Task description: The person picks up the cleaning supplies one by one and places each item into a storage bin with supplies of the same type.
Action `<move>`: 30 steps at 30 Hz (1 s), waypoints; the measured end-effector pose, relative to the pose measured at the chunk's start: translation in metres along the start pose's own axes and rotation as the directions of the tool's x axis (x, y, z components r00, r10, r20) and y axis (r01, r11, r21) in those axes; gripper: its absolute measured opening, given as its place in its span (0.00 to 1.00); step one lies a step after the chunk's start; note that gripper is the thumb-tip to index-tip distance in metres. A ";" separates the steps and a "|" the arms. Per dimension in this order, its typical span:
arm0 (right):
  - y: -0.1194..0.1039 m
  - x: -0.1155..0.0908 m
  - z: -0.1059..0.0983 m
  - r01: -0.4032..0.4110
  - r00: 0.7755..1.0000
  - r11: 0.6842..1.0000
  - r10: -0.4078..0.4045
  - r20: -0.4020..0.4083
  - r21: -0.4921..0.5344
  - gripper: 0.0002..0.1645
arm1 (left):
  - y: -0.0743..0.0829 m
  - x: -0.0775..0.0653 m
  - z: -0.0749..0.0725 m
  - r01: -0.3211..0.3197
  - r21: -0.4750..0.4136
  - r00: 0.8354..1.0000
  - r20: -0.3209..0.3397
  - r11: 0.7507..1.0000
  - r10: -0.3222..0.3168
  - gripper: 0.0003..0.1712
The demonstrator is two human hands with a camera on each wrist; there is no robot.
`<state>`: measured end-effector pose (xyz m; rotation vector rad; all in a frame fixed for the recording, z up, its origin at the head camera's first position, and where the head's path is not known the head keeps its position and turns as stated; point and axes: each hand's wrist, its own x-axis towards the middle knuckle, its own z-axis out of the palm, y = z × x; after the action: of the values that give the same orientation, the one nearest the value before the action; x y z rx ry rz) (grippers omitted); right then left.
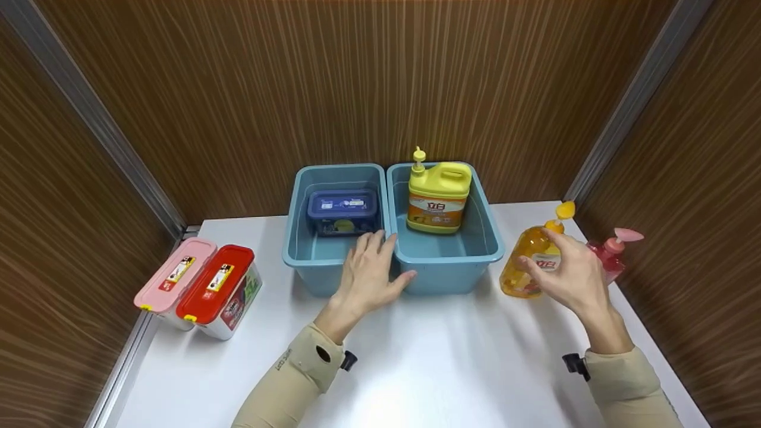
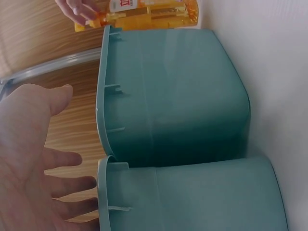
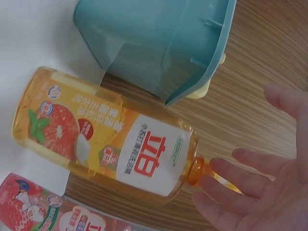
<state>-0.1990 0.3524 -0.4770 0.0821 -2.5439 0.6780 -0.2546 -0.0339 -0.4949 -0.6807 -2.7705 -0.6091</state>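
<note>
My left hand (image 1: 370, 273) reaches over the front rims of two blue-green bins, fingers spread and nothing held. A dark blue lidded box (image 1: 343, 212) lies inside the left bin (image 1: 321, 279). In the right bin (image 1: 449, 276) stands a yellow jug (image 1: 439, 199) with a pump top. On the right, my right hand (image 1: 571, 274) is spread beside an orange pump bottle (image 1: 522, 261), its fingers near the bottle's neck in the right wrist view. A pink-red pump bottle (image 1: 607, 258) stands behind that hand, partly hidden by it.
Two lidded containers stand at the left of the white table (image 1: 416, 368), one with a pink lid (image 1: 176, 274), one with a red lid (image 1: 217, 282). Wood-grain panels (image 1: 333, 83) enclose the back and both sides.
</note>
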 end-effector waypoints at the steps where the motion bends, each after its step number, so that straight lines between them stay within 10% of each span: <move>1: 0.001 0.000 -0.001 -0.004 1.000 1.000 0.004 -0.002 -0.001 0.40 | 0.001 0.000 0.001 -0.001 0.000 1.000 0.004 1.000 0.001 0.50; 30: 0.040 0.001 -0.013 -0.084 0.996 0.995 0.085 0.012 -0.054 0.45 | 0.000 0.008 0.020 -0.057 -0.029 0.986 0.154 0.998 0.060 0.61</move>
<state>-0.2014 0.3935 -0.4851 -0.0392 -2.5901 0.6427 -0.2634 -0.0222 -0.5103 -0.8460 -2.8770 -0.6033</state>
